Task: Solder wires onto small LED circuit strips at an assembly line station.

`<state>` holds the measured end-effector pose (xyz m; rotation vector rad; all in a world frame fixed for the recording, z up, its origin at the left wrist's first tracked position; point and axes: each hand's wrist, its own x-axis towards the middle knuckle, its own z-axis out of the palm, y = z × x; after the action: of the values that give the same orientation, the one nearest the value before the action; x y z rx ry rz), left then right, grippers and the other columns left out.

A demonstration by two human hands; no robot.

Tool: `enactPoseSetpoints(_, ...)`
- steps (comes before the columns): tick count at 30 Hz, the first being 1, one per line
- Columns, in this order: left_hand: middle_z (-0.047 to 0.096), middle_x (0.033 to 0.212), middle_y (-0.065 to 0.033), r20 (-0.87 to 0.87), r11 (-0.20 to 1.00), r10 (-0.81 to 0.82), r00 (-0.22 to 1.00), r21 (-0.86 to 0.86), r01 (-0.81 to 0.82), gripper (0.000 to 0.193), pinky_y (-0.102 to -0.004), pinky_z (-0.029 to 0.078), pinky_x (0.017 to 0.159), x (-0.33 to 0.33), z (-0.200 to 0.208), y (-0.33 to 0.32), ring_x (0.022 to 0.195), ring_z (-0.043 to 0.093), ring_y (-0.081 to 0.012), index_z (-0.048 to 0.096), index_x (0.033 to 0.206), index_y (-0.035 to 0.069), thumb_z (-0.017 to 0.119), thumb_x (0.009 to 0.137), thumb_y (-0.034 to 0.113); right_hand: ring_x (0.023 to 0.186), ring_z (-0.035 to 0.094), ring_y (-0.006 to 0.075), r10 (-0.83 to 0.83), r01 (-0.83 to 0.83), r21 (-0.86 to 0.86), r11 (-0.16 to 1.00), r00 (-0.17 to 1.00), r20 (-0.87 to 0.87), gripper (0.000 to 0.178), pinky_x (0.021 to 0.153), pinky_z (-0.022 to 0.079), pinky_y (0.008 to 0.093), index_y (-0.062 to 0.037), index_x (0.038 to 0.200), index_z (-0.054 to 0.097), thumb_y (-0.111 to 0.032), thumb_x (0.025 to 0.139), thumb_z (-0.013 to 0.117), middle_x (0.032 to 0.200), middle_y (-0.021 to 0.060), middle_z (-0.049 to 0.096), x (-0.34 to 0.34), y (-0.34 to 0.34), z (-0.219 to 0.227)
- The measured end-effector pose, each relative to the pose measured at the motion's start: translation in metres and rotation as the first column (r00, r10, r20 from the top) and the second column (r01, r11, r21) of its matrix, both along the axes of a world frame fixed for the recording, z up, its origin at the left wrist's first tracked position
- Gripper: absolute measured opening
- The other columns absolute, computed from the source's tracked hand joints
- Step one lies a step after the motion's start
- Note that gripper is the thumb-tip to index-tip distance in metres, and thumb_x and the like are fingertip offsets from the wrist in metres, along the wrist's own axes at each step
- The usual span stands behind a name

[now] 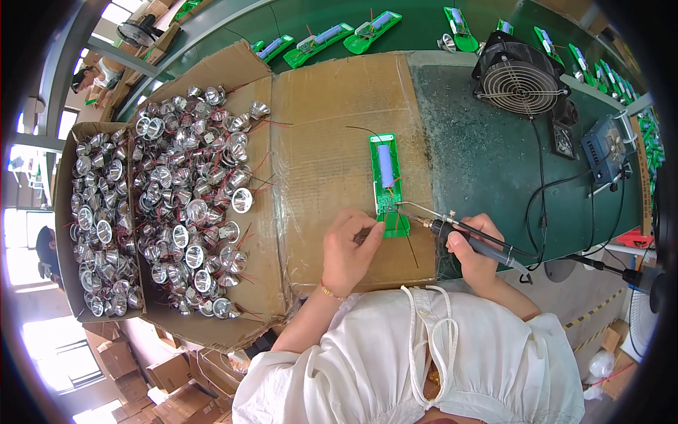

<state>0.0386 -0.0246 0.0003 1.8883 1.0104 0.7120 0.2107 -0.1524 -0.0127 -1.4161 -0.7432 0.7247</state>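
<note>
A green plastic housing (pixel 398 227) lies on the cardboard sheet in front of me, with a blue-purple cylindrical battery (pixel 385 166) and a small circuit board (pixel 388 205) inside. Loose dark wires stick out of it. My left hand (pixel 347 249) is at its lower left edge, fingers curled and thumb over the rim; what they pinch is hidden. In my right hand (pixel 474 253) is a soldering iron (pixel 480 244), gripped like a pen. A thin metal solder-feed tube (pixel 424 210) runs beside it, its tip at the board.
Left stands a cardboard box (pixel 212 338) full of silvery reflectors (pixel 194 212) with red wires. A black fan (pixel 519 85) and a blue soldering station (pixel 604 150) stand right, cables trailing. More green housings (pixel 374 32) line the far side. A person (pixel 99 74) is at far left.
</note>
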Motion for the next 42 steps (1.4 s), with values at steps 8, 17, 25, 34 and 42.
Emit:
enactPoseSetpoints(8,0.057,0.077,-0.0093,-0.040,1.000,-0.005,0.999,0.004,0.005,0.009,-0.0265,0.045,0.053,0.003,-0.001,0.004,0.061,0.057,-0.0165,0.061,0.075,0.000,0.066,0.077,0.007,0.061,0.049,0.0051,0.016,-0.016,-0.006,1.000,1.000,0.014,0.016,0.054,0.041,0.0213,-0.0020,0.080,0.051,-0.007,0.078,0.066,0.070,0.0026,0.057,0.000,0.000,-0.011)
enactPoseSetpoints(17,0.055,0.069,-0.0102,-0.013,0.998,-0.029,1.000,0.050,0.029,0.009,-0.0290,0.043,0.053,0.008,0.005,0.010,0.058,0.054,-0.0199,0.060,0.071,0.001,0.066,0.076,0.006,0.056,0.050,0.0059,-0.074,0.075,0.009,0.997,0.994,-0.084,0.015,0.048,0.040,0.0211,-0.0017,0.080,0.051,-0.008,0.078,0.065,0.065,0.0039,0.056,0.010,0.002,0.005)
enactPoseSetpoints(25,0.063,0.072,-0.0118,0.023,0.973,0.117,0.993,-0.201,-0.110,0.009,-0.0292,0.049,0.058,-0.002,-0.007,0.005,0.062,0.061,-0.0224,0.065,0.077,0.004,0.068,0.074,0.011,0.058,0.056,0.0103,-0.090,0.091,0.042,0.995,0.996,-0.026,0.013,0.054,0.047,0.0242,-0.0012,0.079,0.050,-0.003,0.078,0.062,0.066,0.0075,0.059,0.017,0.001,-0.008)
enactPoseSetpoints(34,0.062,0.056,-0.0060,-0.382,0.979,-0.202,0.902,-0.066,0.191,0.021,-0.0352,0.051,0.056,0.048,0.019,0.069,0.055,0.062,-0.0253,0.069,0.068,0.012,0.058,0.075,0.028,0.060,0.051,0.0046,-0.269,0.269,0.027,0.963,0.963,-0.003,0.015,0.053,0.041,0.0213,-0.0024,0.075,0.054,-0.006,0.075,0.068,0.066,0.0017,0.058,0.056,0.012,-0.021)
enactPoseSetpoints(42,0.065,0.078,-0.0148,-0.376,0.916,-0.068,0.924,0.343,0.207,0.022,-0.0414,0.050,0.068,0.242,0.012,0.214,0.073,0.062,-0.0326,0.068,0.077,0.010,0.057,0.077,0.029,0.060,0.050,0.0040,-0.257,0.255,-0.044,0.966,0.965,-0.046,0.018,0.053,0.041,0.0215,-0.0030,0.077,0.054,-0.009,0.075,0.070,0.066,0.0005,0.058,0.055,0.021,-0.022)
